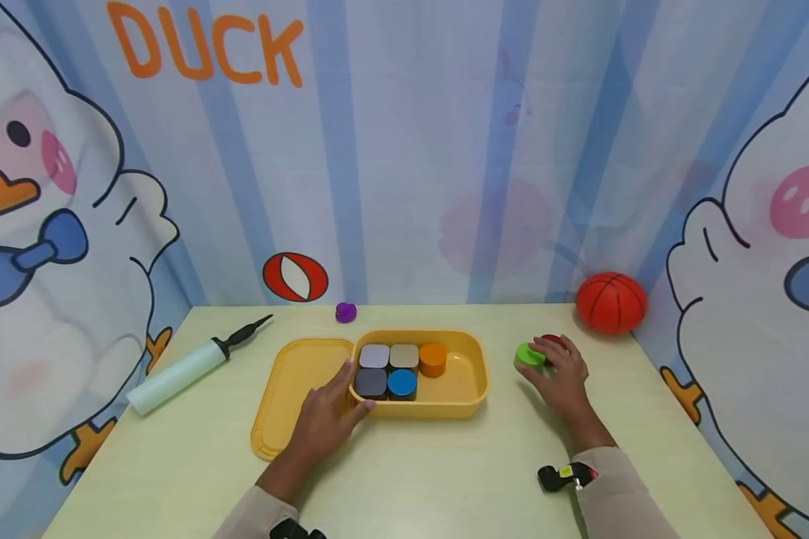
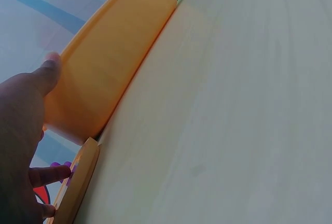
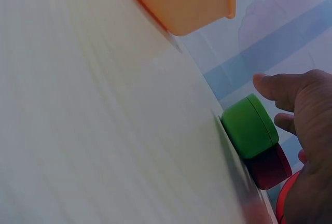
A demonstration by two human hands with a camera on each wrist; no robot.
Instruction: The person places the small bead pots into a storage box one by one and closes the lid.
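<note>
My left hand [image 1: 324,421] rests at the left end of a yellow plastic box [image 1: 448,409]. Its thumb touches the front rim, while the fingers spread along the left side above a yellow lid [image 1: 274,397]. Inside the box sit several small lidded tubs, including an orange tub [image 1: 433,359], a blue-topped tub [image 1: 402,384] and a dark grey tub [image 1: 371,383]. To the right, my right hand [image 1: 564,376] hovers around a green tub [image 3: 249,125], fingers spread; a gap shows between thumb and tub in the right wrist view. Beside it stands a dark red tub [image 3: 270,168], partly hidden by the hand.
A pale green hand pump [image 1: 182,374] with a black nozzle lies at the left. Near the back edge is a small purple toy [image 1: 345,312]. A red ball [image 1: 610,302] sits at the back right corner. A striped curtain [image 1: 404,150] hangs behind the table.
</note>
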